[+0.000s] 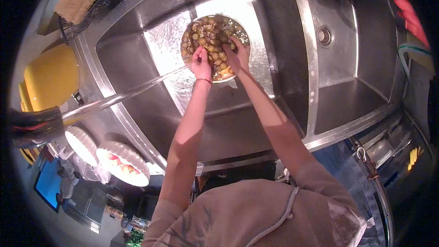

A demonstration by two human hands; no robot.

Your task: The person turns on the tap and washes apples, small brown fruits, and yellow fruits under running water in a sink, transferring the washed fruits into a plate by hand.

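A round bowl (220,81) stands in the sink, full of water and small round greenish-brown fruits (210,41) that look like grapes. My left hand (201,65) is at the bowl's near left side, its fingertips pinched together among the fruits; what they hold is hidden. My right hand (240,58) reaches over the right side of the bowl. Its thumb and fingers are apart, curved around fruits at the water's surface. An orange-yellow patch (224,72) shows at the near rim, between the two wrists.
A water stream (128,94) runs from a dark faucet (36,126) toward my left wrist. The second basin, with its drain (324,35), lies right. At left are a yellow container (52,77), a fluted white dish (123,167) holding reddish fruit and another white dish (81,144). Red gloves (407,11) hang far right.
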